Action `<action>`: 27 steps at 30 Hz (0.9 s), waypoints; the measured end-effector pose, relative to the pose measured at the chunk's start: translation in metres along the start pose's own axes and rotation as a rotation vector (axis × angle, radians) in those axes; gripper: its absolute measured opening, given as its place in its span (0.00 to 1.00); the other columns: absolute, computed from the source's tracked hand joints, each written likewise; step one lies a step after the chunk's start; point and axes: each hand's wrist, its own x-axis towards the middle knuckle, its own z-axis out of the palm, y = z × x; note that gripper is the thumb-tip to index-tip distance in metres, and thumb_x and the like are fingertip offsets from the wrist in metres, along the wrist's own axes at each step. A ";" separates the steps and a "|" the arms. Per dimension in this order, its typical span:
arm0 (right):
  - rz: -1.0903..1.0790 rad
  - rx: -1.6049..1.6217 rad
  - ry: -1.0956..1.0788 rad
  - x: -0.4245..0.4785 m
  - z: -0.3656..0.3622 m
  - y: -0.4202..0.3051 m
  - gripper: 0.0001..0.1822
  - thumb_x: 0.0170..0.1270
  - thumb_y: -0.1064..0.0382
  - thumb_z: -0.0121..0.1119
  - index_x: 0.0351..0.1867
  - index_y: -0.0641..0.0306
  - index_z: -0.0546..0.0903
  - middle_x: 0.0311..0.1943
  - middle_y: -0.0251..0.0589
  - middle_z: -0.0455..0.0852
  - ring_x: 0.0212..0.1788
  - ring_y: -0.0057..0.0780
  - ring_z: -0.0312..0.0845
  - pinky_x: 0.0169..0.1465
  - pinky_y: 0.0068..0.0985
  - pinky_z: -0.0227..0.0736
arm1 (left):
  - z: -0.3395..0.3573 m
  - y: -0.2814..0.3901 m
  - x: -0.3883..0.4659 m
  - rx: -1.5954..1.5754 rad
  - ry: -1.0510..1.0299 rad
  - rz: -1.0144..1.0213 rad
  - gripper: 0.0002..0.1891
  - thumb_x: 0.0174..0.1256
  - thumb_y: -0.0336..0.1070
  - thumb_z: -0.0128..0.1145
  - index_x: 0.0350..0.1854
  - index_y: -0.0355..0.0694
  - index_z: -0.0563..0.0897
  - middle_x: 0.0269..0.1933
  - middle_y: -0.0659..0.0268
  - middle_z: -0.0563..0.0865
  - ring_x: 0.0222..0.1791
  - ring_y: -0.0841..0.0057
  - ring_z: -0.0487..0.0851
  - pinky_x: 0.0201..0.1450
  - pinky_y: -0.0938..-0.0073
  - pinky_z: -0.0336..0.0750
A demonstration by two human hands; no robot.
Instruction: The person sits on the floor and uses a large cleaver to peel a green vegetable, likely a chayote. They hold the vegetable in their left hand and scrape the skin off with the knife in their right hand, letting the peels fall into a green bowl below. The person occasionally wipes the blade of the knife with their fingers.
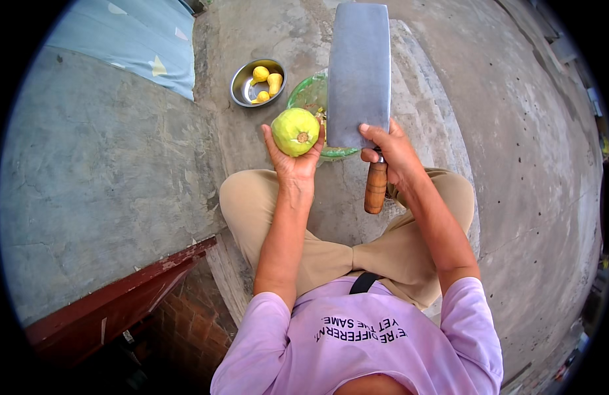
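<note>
My left hand (295,165) holds a round yellow-green squash (295,131), its stem scar facing up towards the camera. In my right hand (395,153) is a large cleaver with a wooden handle, gripped where the handle meets the blade; the broad steel blade (359,74) points away from me. Behind the blade and the squash, partly hidden, stands a green basin (300,91) lined with clear plastic, with scraps in it. A steel bowl (239,98) to the left of the basin holds several small yellow squashes (274,84).
A grey concrete wall (111,158) rises close on my left, with a light blue patterned cloth (151,44) at its upper part. Below it is a dark red door frame (131,281). The basin and bowl stand on a concrete step (428,108).
</note>
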 end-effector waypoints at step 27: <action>0.016 -0.003 -0.064 -0.007 -0.006 -0.004 0.13 0.60 0.68 0.55 0.45 0.67 0.69 0.33 0.36 0.75 0.19 0.15 0.61 0.19 0.13 0.59 | -0.002 -0.006 -0.005 0.121 -0.025 -0.023 0.32 0.48 0.68 0.56 0.50 0.50 0.74 0.50 0.66 0.77 0.47 0.67 0.75 0.40 0.66 0.73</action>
